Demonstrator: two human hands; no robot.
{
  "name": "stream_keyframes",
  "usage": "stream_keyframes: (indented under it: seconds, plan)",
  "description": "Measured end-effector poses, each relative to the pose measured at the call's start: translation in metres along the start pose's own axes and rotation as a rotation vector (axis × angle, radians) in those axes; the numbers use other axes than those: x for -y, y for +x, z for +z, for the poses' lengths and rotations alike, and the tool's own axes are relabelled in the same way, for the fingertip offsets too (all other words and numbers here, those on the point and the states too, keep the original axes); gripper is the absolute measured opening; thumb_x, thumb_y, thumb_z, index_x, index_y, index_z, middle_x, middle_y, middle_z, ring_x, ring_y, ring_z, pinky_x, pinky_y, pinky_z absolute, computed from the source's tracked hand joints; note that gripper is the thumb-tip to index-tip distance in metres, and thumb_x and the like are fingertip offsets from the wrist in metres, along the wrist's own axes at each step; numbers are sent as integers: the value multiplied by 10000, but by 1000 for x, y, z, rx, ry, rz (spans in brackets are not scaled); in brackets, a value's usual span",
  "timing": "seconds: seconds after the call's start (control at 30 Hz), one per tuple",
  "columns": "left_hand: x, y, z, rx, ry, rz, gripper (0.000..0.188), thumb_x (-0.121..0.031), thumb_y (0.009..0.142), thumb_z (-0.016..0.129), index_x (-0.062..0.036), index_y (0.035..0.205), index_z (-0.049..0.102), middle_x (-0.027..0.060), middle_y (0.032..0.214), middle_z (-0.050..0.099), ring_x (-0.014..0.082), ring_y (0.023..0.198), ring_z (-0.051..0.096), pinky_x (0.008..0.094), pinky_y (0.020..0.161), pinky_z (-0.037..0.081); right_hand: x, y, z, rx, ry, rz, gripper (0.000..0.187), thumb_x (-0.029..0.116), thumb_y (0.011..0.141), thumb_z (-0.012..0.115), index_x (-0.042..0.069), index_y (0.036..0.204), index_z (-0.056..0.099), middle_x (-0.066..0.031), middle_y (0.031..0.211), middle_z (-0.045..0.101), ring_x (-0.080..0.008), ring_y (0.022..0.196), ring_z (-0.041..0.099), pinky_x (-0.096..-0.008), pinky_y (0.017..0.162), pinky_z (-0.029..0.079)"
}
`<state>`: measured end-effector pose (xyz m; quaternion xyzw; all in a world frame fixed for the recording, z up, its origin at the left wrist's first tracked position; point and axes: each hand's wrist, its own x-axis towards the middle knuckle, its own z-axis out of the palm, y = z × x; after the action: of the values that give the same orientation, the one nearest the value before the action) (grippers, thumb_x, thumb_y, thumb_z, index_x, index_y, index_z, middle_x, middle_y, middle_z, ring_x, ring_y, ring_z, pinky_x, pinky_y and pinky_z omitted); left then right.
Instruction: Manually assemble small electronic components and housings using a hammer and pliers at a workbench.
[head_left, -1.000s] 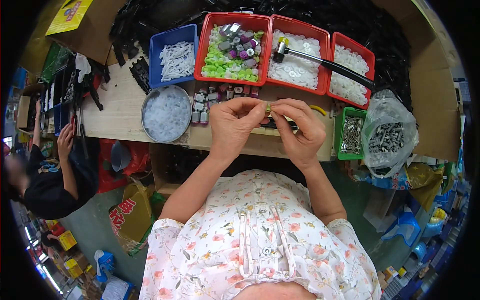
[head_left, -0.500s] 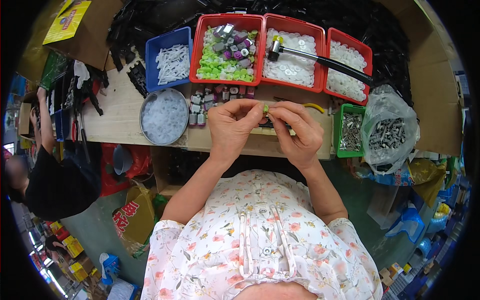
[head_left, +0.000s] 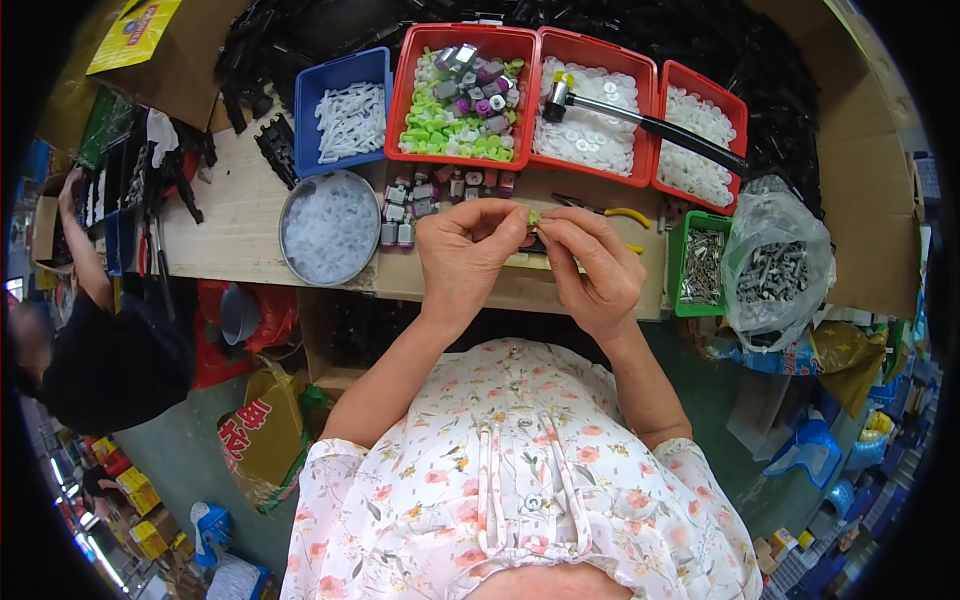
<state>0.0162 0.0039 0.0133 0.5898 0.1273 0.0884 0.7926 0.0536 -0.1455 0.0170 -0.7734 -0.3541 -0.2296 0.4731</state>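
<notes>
My left hand [head_left: 470,252] pinches a small light-green plastic part [head_left: 533,217] between thumb and forefinger. The fingertips of my right hand [head_left: 598,265] press together against the part's right side; whether they hold a second tiny piece is hidden. Both hands meet above the front of the workbench. Just beyond them is a red bin [head_left: 402,150] with green and white plastic parts and several grey-and-purple blocks on top. More such blocks [head_left: 398,212] stand on the bench left of my left hand. Pliers with yellow handles [head_left: 625,214] lie partly behind my right hand.
A hammer [head_left: 650,125] rests across two red bins of white discs. A blue bin [head_left: 300,120] and a round metal tray [head_left: 285,255] stand left. On the right are a green bin [head_left: 683,262] of metal pins and a plastic bag [head_left: 800,215] of metal parts. Another person [head_left: 115,360] works at far left.
My hands stay together on the green part, the right fingers shifting slightly. The whole view has moved a little. At far left the other person's arm has changed position.
</notes>
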Motion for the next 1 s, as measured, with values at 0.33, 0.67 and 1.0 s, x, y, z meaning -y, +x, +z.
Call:
stream_keyframes:
  seconds: [0.33, 0.67, 1.0]
  plan:
    - [8, -1, -1, -1, 41, 57, 118, -29, 899, 714, 42, 992, 729, 70, 872, 722, 107, 750, 685, 221, 674, 556, -2, -2, 1, 23, -21, -26, 229, -88, 790, 737, -38, 1011, 698, -143, 983, 694, -246, 839, 693, -315, 727, 558]
    - [11, -5, -9, 135, 131, 123, 176, -2, 901, 703, 42, 1072, 714, 58, 951, 696, 94, 820, 648, 203, 739, 529, -8, 1, -9, 116, 374, 414, 109, -12, 826, 714, -25, 933, 699, -125, 906, 668, -233, 827, 657, -315, 730, 509]
    - [9, -8, -26, 311, 191, 151, 302, -18, 814, 779, 18, 1107, 715, 75, 1010, 702, 126, 858, 654, 236, 750, 521, -7, -10, -5, 202, 141, 186, 144, -73, 807, 707, -35, 941, 673, -126, 966, 654, -227, 848, 651, -305, 733, 517]
